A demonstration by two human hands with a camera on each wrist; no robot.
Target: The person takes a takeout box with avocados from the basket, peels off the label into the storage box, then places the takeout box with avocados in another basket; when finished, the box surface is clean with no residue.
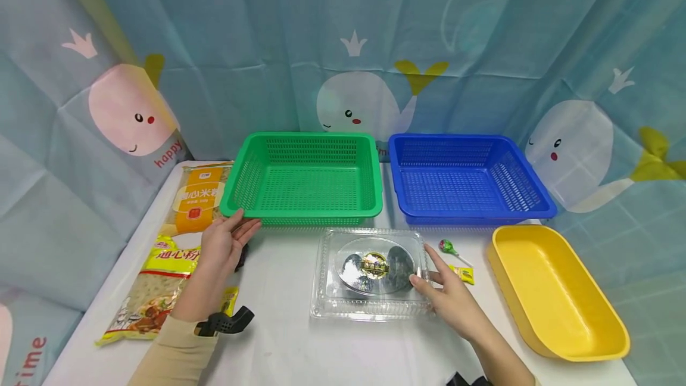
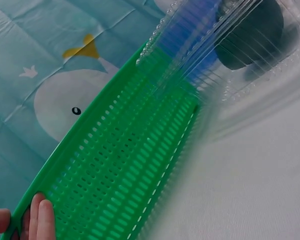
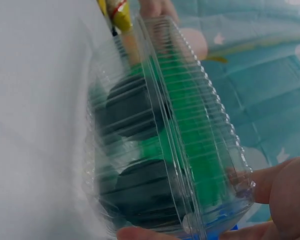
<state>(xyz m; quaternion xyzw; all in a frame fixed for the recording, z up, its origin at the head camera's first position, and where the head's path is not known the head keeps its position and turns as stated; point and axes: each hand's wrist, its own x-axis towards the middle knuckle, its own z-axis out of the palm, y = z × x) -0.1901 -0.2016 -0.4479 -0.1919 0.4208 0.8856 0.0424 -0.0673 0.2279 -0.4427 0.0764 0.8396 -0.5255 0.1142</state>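
Note:
My left hand is at the front left corner of the green basket, with the rim between its thumb and fingers. My right hand grips the right edge of a clear plastic clamshell box, thumb over the lid. Inside the box are two dark, rounded things, and a black and gold label sits on the lid. The box is in front of the green basket, and its ridged side shows in the right wrist view.
A blue basket stands back right, and a yellow tub is at the right. A lollipop and a small yellow packet lie beyond my right hand. Two food bags, orange and yellow-red, lie at the left.

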